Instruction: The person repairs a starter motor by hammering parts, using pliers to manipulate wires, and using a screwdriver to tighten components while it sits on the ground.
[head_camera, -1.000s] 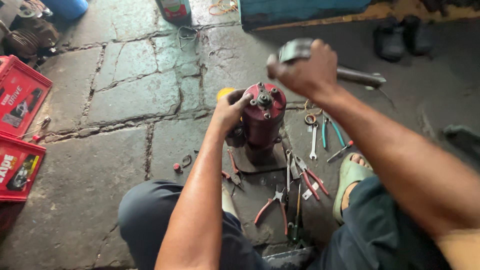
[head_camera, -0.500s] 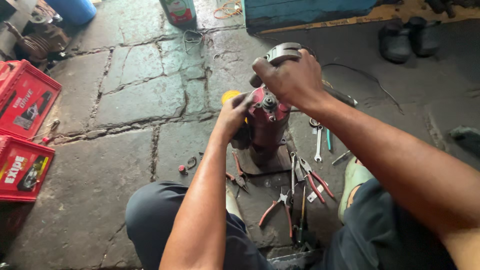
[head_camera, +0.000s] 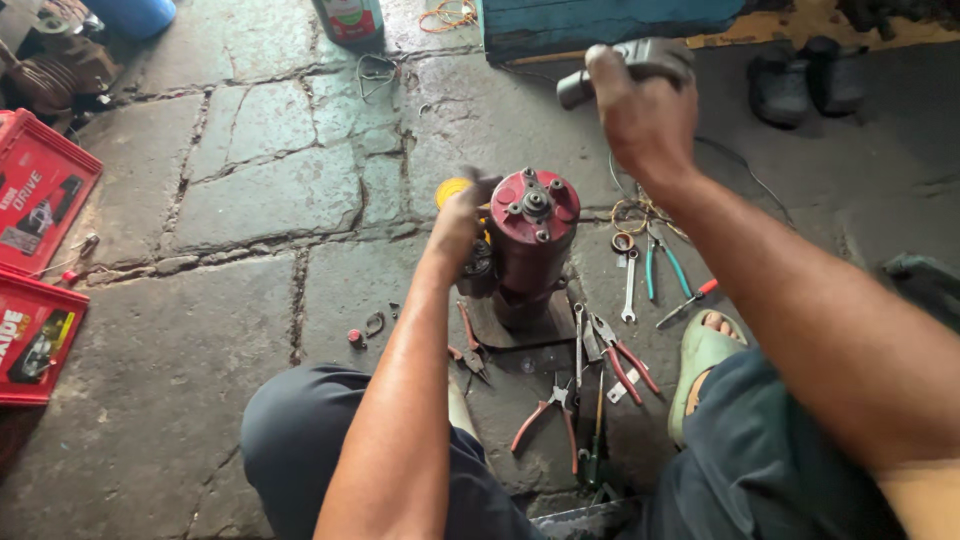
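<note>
Upright dark-red cylindrical metal motor housing (head_camera: 533, 235) — stands on a dark flat plate (head_camera: 520, 330) on the cracked stone floor (head_camera: 250, 190), between the person's knees; its round top end carries a central shaft stub and several bolts.

Left hand (head_camera: 462, 215) — pressed against the housing's upper left side, fingers curled against it; they are blurred, so how tightly they clamp cannot be told. A yellow object (head_camera: 452, 188) behind the hand is mostly hidden.

Right hand (head_camera: 645, 115) — raised above and right of the housing, well apart from it, fingers wrapped shut round a grey metal hammer-like tool (head_camera: 630, 62); only its head end shows, the rest covered by the fist.

Loose tools on the floor right of and below the housing: red-handled pliers (head_camera: 622, 358), a second orange-handled pair (head_camera: 545, 420), teal-handled pliers (head_camera: 662, 262), a small silver spanner (head_camera: 629, 292), a red-tipped screwdriver (head_camera: 685, 302).

Green sandal (head_camera: 700, 360) on the right foot, partly cut off by the trouser leg.

Two red crates (head_camera: 35, 260) at the left edge, cropped.
</note>
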